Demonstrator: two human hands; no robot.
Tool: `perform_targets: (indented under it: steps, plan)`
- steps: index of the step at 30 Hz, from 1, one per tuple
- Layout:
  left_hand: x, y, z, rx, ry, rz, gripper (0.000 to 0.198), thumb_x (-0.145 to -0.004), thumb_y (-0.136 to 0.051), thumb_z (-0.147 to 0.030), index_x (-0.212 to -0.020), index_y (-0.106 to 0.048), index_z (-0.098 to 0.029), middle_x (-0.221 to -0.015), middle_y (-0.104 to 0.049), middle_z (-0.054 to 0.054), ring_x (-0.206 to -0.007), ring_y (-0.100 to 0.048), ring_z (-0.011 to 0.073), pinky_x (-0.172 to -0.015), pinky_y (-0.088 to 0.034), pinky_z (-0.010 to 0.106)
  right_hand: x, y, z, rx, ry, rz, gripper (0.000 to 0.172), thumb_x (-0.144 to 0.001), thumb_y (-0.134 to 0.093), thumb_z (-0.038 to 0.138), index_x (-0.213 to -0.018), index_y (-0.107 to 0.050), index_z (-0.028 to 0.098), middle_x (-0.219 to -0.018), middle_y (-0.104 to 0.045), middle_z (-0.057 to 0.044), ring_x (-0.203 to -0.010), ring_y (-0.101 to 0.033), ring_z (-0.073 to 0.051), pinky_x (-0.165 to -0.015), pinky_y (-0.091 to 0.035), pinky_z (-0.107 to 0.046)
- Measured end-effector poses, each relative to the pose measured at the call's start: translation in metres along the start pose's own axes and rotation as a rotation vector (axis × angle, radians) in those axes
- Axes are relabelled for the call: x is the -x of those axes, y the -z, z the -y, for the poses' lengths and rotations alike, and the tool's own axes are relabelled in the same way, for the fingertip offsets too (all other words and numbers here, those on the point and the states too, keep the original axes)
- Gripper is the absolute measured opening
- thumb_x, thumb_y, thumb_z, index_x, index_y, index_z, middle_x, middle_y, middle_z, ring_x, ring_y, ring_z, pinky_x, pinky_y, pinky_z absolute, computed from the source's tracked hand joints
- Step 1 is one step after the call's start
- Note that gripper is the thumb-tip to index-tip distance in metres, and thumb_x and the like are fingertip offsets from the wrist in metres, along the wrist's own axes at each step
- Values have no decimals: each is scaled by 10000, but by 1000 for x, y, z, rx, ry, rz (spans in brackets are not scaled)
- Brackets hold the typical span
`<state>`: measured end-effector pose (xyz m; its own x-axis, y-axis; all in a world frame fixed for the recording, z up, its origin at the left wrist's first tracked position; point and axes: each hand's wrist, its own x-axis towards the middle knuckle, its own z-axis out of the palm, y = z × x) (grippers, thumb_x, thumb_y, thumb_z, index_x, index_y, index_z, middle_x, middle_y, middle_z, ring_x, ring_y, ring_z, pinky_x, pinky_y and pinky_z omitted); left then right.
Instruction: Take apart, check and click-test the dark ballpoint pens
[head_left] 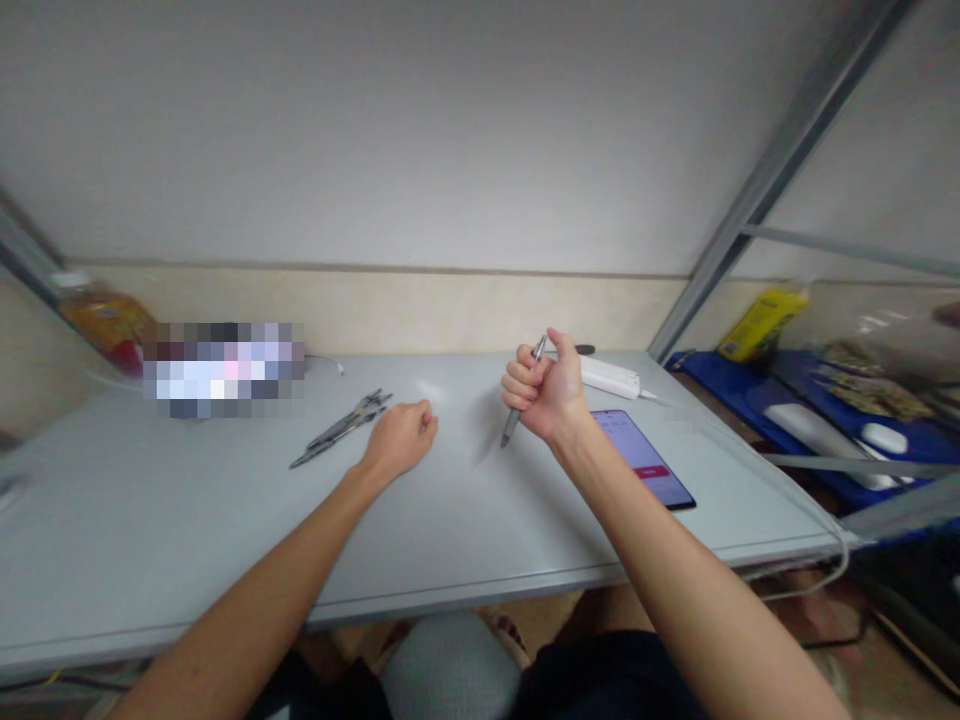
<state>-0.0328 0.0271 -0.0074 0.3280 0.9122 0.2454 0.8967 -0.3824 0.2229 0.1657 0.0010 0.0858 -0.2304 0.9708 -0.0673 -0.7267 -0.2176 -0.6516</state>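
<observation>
My right hand (555, 388) is raised over the table, its fingers wrapped around a grey pen (511, 428). The pen slants, its lower end pointing down and left, and its upper end shows near my thumb. Resting on the tabletop, my left hand (403, 440) is curled into a fist, and no object shows in it. Just left of that fist lie several grey pens (337, 430) side by side, pointing diagonally. A phone (660, 475) with its screen lit lies partly behind my right forearm.
The pale table (465, 520) has a white power strip (609, 377) at the back right. At the back left are a bottle of orange drink (105, 312) and a blurred-out object (225, 368). Beyond the right-hand metal frame (720, 255) sits a yellow package (763, 322) on a blue surface.
</observation>
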Motion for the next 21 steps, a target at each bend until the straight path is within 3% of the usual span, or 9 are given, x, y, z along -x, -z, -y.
perform_targets:
  steps: [4,9,13,18,21]
  plan:
    - [0,-1,1,-2,-3,-7,216,-836,-407,-286,-713,-556,-189,-653,-609,31,-624,-548,164,-597,-330,265,0,0,-2,13,-5,-24,390,-810,-293,376,-459,-289,208,-370,-138,86,-330,-69,-66,-297,-98,-177]
    - [1,1,-2,-13,0,5,220,-836,-409,-284,-710,-562,-187,-658,-615,36,-649,-561,172,-611,-344,267,1,-1,-2,-11,-1,-25,426,-810,-304,466,-471,-305,209,-377,-149,89,-333,-81,-64,-296,-107,-176]
    - [1,3,-3,-17,0,13,219,-834,-410,-279,-713,-567,-185,-669,-621,38,-657,-563,170,-614,-349,265,1,-1,-2,8,0,-26,382,-811,-308,374,-468,-294,208,-369,-145,86,-330,-75,-67,-299,-99,-177]
    - [1,3,-2,-22,-7,15,221,-834,-409,-284,-721,-570,-184,-679,-620,40,-662,-561,170,-610,-347,266,0,1,-3,-5,4,-10,422,-800,-343,489,-484,-312,211,-373,-165,89,-332,-90,-64,-294,-122,-176]
    - [1,3,-2,-29,-9,20,212,-831,-414,-282,-724,-570,-186,-685,-623,42,-675,-566,177,-622,-353,270,0,2,-3,7,8,-17,397,-796,-360,446,-481,-307,210,-372,-166,89,-325,-98,-62,-292,-124,-173]
